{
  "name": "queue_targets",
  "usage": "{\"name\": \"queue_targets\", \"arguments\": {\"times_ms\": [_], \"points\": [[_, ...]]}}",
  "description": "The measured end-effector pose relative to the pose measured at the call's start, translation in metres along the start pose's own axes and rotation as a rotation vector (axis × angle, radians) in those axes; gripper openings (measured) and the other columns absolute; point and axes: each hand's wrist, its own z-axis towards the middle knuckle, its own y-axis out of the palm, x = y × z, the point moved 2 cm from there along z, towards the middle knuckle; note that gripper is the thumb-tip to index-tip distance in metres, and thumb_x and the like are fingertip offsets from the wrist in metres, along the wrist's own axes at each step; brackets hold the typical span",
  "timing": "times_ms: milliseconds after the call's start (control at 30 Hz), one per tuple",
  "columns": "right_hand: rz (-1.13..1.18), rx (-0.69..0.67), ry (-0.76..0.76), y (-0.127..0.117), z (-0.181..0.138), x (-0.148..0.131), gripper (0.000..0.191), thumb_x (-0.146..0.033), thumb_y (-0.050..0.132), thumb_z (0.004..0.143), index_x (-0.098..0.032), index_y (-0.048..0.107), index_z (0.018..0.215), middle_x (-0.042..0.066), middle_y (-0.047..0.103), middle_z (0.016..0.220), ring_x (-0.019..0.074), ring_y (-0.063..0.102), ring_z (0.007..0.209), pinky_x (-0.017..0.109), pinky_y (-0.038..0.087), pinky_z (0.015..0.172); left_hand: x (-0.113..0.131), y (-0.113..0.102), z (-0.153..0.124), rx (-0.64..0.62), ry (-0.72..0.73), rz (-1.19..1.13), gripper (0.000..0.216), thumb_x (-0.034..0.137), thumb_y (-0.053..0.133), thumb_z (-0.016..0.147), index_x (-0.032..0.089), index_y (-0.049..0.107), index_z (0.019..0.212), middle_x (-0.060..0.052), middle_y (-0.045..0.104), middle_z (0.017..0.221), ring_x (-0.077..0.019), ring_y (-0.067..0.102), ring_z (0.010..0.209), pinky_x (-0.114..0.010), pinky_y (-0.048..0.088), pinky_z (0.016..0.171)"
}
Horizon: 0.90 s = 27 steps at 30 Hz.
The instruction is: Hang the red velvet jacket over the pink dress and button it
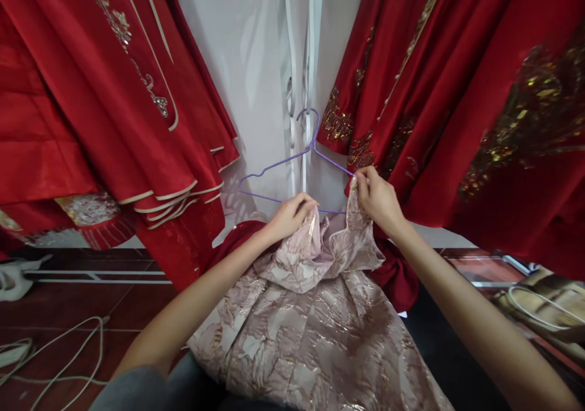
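Note:
A pale pink brocade garment (pixel 301 326) with a shiny leaf pattern lies spread over my lap. My left hand (pixel 290 216) is closed on its upper edge and on the bottom bar of a purple wire hanger (pixel 286 161). My right hand (pixel 377 198) pinches the garment's other shoulder against the hanger's right arm. The hanger's hook points up toward the white wall. A dark red cloth (pixel 393 277) lies under the pink garment.
Red satin robes with gold embroidery hang on the left (pixel 114 106) and on the right (pixel 479 112), framing a white wall (pixel 256 64). White cables (pixel 59 356) trail over the red tiled floor at lower left. A woven object (pixel 543 313) sits at lower right.

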Motion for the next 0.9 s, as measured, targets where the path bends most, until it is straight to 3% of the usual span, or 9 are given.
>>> {"name": "queue_targets", "arguments": {"times_ms": [100, 267, 333, 433, 900], "points": [[0.068, -0.004, -0.021, 0.002, 0.002, 0.007, 0.031, -0.044, 0.035, 0.094, -0.022, 0.056, 0.093, 0.008, 0.067, 0.084, 0.0227, 0.062, 0.073, 0.031, 0.040, 0.067, -0.019, -0.038, -0.006, 0.304, -0.041, 0.128, 0.024, 0.035, 0.048, 0.091, 0.018, 0.065, 0.091, -0.002, 0.069, 0.088, -0.0149, 0.062, 0.082, -0.024, 0.045, 0.077], [0.128, -0.005, 0.012, -0.006, 0.010, 0.018, 0.028, -0.046, 0.046, 0.089, -0.022, 0.060, 0.088, 0.004, 0.067, 0.076, 0.0186, 0.059, 0.064, 0.028, 0.040, 0.064, -0.078, -0.108, -0.034, 0.702, -0.192, 0.174, 0.026, 0.039, 0.059, 0.082, 0.015, 0.068, 0.087, -0.004, 0.070, 0.083, -0.0154, 0.063, 0.077, -0.024, 0.047, 0.072], [0.136, -0.004, 0.018, -0.006, 0.012, 0.020, 0.028, -0.046, 0.047, 0.088, -0.022, 0.062, 0.088, 0.004, 0.068, 0.075, 0.0184, 0.059, 0.064, 0.028, 0.040, 0.063, -0.099, -0.122, -0.048, 0.725, -0.236, 0.096, 0.027, 0.041, 0.064, 0.077, 0.014, 0.067, 0.080, -0.004, 0.068, 0.074, -0.0145, 0.062, 0.069, -0.024, 0.048, 0.067], [0.136, -0.009, 0.019, -0.004, 0.013, 0.022, 0.028, -0.045, 0.048, 0.088, -0.021, 0.062, 0.088, 0.003, 0.068, 0.075, 0.0185, 0.060, 0.065, 0.027, 0.039, 0.062, -0.116, -0.128, -0.063, 0.701, -0.282, 0.035, 0.027, 0.040, 0.066, 0.074, 0.013, 0.067, 0.076, -0.004, 0.068, 0.071, -0.0145, 0.061, 0.066, -0.025, 0.048, 0.066], [0.097, -0.011, 0.008, -0.006, 0.016, 0.023, 0.027, -0.044, 0.048, 0.088, -0.022, 0.063, 0.088, 0.004, 0.069, 0.075, 0.0187, 0.060, 0.062, 0.027, 0.038, 0.061, -0.144, -0.120, -0.079, 0.730, -0.341, 0.087, 0.030, 0.043, 0.064, 0.075, 0.014, 0.068, 0.081, -0.006, 0.069, 0.072, -0.0161, 0.063, 0.067, -0.026, 0.050, 0.066]]}}
